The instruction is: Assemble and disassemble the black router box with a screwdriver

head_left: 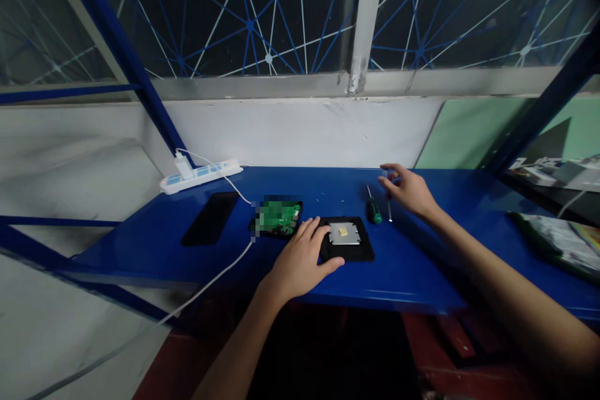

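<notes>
- Black cover (366,247) with metal plate (336,235), flat on blue table (422,272) — apart from the exposed circuit board (279,215); looks already opened up, not joined.
- Left hand (304,257) on the cover's left edge, fingers spread, gripping nothing.
- Right hand (409,192) at slim tool (389,209), near green screwdriver (374,209) — cannot say whether pinched.

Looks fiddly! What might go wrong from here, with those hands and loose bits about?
The thicker pale cable crosses the table's front edge toward the exposed green circuit board; a snag might drag the board. The left hand, over part of the black panel, is close beside that board and might bump it. The green-handled screwdriver lies near the right hand, so a stray sweep might knock it.
</notes>
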